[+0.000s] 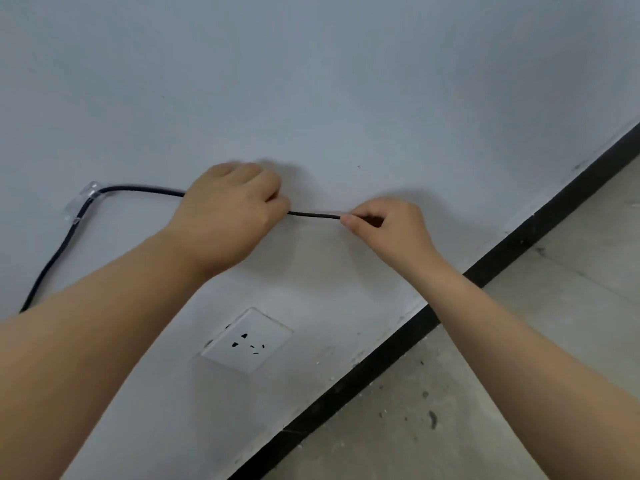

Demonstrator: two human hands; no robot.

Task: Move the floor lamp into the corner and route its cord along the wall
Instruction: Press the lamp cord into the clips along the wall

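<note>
A thin black cord (313, 214) runs across the pale wall (346, 81). My left hand (228, 209) is closed over it and presses it to the wall. My right hand (384, 226) pinches the cord a short way to the right, and a taut stretch shows between the two hands. Left of my left hand the cord passes under a clear adhesive clip (83, 202), bends there and drops down the wall behind my left forearm. Where the cord goes beyond my right hand is hidden. The floor lamp is out of view.
A white wall socket (247, 341) with nothing plugged in sits below my hands. A black skirting strip (381, 348) runs diagonally along the foot of the wall. Grey tiled floor (519, 341) with dark specks lies to the right.
</note>
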